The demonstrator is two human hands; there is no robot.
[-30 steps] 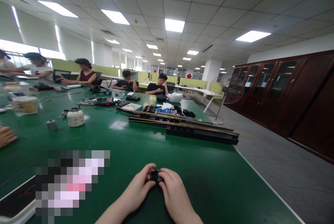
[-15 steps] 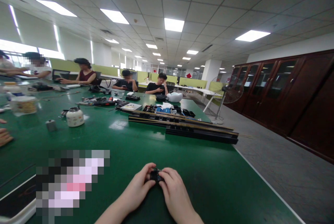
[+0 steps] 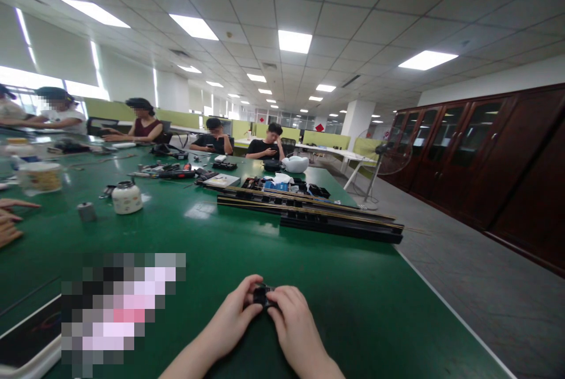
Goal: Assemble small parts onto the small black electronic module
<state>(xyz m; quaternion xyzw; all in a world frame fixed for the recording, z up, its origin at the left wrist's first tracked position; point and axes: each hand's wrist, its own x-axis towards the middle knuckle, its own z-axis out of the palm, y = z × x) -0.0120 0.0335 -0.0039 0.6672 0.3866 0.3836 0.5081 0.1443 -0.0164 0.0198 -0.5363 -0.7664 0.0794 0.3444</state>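
Between my two hands, just above the green table, is a small black part, dark and compact, its exact kind too small to make out. My left hand pinches its left side between thumb and fingers. On the other side, my right hand has its thumb below and its fingers curled over the part's right end. The fingers cover much of the part.
Long black rails with thin brass-coloured rods lie ahead. A white jar and a grey cylinder stand at left, near another person's hands. A pale-framed device, partly pixelated, lies front left. Tools lie farther back.
My hands stay almost in place on the small black part, with only slight finger movement at the right. At the left edge, another person's hand has reached farther into view.
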